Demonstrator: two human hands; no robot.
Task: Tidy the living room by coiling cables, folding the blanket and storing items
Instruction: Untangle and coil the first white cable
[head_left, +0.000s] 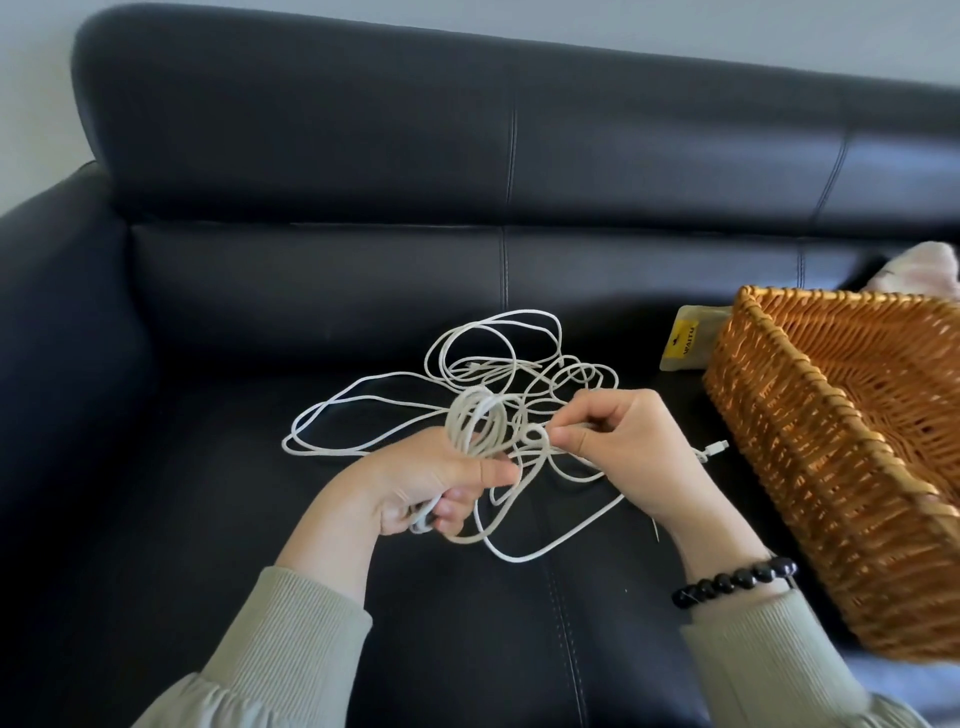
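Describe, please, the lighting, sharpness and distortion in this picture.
Head view: even, soft light with a pale sheen on the sofa backrest; wide-angle distortion bows the sofa and basket; the cable is sharp at centre, the frame's edges softer.

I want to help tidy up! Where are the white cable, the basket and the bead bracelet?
white cable (460, 423): head view, coiled loops
basket (831, 467): head view, near side wall
bead bracelet (727, 582): head view, one black bead

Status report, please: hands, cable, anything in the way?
Left hand grips coil. Right hand pinches cable. Rest loose on sofa. Basket beside, nothing blocking.
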